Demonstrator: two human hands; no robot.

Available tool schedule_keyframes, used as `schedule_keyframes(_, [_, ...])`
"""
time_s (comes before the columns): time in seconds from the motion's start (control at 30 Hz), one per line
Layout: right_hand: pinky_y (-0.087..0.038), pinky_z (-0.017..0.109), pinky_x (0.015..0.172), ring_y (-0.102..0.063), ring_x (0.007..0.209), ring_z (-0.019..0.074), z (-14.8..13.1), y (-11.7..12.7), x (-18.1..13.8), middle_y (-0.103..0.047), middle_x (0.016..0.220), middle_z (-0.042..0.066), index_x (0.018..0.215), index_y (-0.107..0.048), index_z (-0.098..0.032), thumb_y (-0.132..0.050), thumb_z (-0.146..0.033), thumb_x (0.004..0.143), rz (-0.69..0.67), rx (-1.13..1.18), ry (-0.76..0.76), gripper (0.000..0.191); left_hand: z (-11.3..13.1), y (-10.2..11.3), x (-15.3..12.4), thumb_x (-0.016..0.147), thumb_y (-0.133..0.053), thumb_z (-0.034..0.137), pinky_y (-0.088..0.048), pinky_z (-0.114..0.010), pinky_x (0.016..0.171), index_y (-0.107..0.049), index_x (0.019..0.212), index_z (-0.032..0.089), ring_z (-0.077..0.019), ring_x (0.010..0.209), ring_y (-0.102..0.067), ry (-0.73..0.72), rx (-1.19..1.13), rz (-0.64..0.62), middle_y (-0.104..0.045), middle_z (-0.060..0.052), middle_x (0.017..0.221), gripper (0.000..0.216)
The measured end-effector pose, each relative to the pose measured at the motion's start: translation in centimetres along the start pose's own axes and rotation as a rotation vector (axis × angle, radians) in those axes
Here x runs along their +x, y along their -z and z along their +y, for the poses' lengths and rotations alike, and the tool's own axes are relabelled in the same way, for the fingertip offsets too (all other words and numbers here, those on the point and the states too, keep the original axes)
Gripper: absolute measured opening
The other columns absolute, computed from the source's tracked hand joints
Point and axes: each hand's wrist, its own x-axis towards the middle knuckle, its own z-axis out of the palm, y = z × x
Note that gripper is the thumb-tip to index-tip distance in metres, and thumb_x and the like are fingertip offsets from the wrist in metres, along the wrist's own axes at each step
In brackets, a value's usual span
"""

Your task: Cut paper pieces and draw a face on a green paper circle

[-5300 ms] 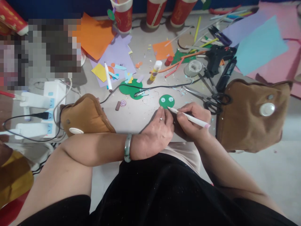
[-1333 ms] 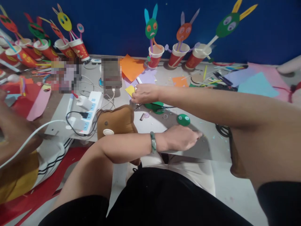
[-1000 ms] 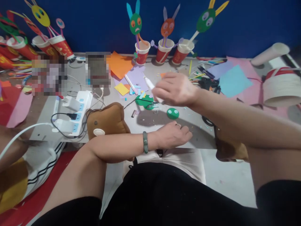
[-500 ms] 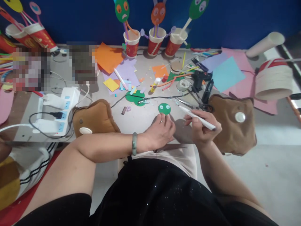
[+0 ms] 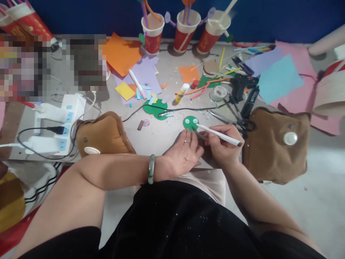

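A green paper disc (image 5: 190, 121) with two white eyes lies on the table. My left hand (image 5: 184, 149), with a ring and a bangle, rests palm down, its fingers laid over the disc's lower edge. My right hand (image 5: 225, 144) grips a white pen (image 5: 219, 135). The pen's tip is at the right eye; whether it touches the paper is hard to tell. Beyond the disc lie joined green paper circles (image 5: 155, 108) with a cable across them. A short brown stick (image 5: 140, 125) lies by a small pink drawn piece (image 5: 146, 123).
A glue stick (image 5: 182, 92), tape roll (image 5: 218, 93), glue gun (image 5: 239, 86) and scissors (image 5: 229, 117) lie behind. Red paper cups (image 5: 185, 30) line the back. Brown pouches (image 5: 277, 144) flank my arms. A power strip (image 5: 71, 124) stands left. Paper scraps are scattered about.
My right hand has moved left, bringing the pen from beside the disc to its right eye. My left hand stays at the disc. The view has tilted down.
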Motion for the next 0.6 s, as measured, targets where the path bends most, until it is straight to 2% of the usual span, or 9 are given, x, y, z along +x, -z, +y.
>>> schedule_keyframes(0.13, [-0.055, 0.031, 0.052, -0.07, 0.058, 0.0182, -0.15, 0.3, 0.02, -0.078, 0.077, 0.003, 0.091, -0.073, -0.024, -0.078, -0.034, 0.091, -0.019, -0.143, 0.062, 0.011, 0.11, 0.24, -0.15, 0.111, -0.05, 0.058, -0.037, -0.061, 0.127, -0.062, 0.153, 0.006, -0.0462, 0.148, -0.061, 0.022, 0.023, 0.0, -0.06, -0.032, 0.159, 0.068])
schedule_keyframes(0.3, [-0.051, 0.029, 0.051, -0.064, 0.054, 0.0147, -0.24, 0.47, 0.01, -0.076, 0.079, 0.002, 0.092, -0.072, -0.024, -0.075, -0.032, 0.093, -0.07, -0.138, 0.11, 0.009, 0.07, 0.51, -0.27, 0.11, -0.049, 0.062, -0.038, -0.06, 0.128, -0.058, 0.158, 0.009, -0.0452, 0.148, -0.061, 0.033, 0.056, -0.019, -0.06, -0.028, 0.16, 0.072])
schedule_keyframes(0.43, [-0.055, 0.032, 0.057, -0.069, 0.062, 0.0179, -0.08, 0.42, -0.06, -0.076, 0.081, 0.002, 0.097, -0.073, -0.024, -0.075, -0.032, 0.094, -0.043, -0.178, 0.126, 0.009, 0.13, 0.42, -0.36, 0.109, -0.049, 0.065, -0.037, -0.059, 0.129, -0.058, 0.157, 0.008, -0.044, 0.149, -0.06, 0.046, 0.078, -0.001, -0.058, -0.029, 0.162, 0.074])
schedule_keyframes(0.6, [-0.06, 0.038, 0.064, -0.077, 0.073, 0.0235, 0.25, 0.15, -0.26, -0.077, 0.087, 0.004, 0.106, -0.071, -0.026, -0.073, -0.035, 0.1, 0.036, -0.162, 0.062, 0.011, 0.15, 0.31, -0.57, 0.108, -0.053, 0.066, -0.037, -0.059, 0.127, -0.063, 0.148, 0.006, -0.0451, 0.145, -0.063, 0.042, 0.09, 0.048, -0.063, -0.031, 0.155, 0.072])
